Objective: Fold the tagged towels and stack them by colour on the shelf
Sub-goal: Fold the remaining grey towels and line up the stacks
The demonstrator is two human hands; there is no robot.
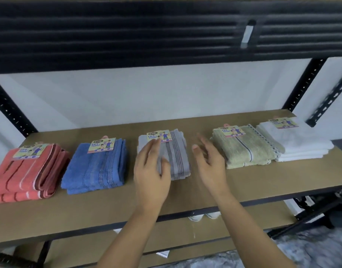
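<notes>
Grey towels [178, 157] on shelf [185, 197], L hand [151, 174] touching.

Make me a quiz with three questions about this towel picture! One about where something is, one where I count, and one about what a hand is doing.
1. Where on the shelf is the white pile?
A) far left
B) in the middle
C) far right

2. How many towel piles are there?
A) three
B) five
C) seven

3. What is the left hand doing?
A) lying open on the grey pile
B) holding a towel up in the air
C) making a fist

Answers:
1 C, because it is the last pile on the right.
2 B, because the coral pile, blue pile, grey pile, green pile and white pile stand in a row.
3 A, because its fingers are straight and lie on the grey towels.
</notes>
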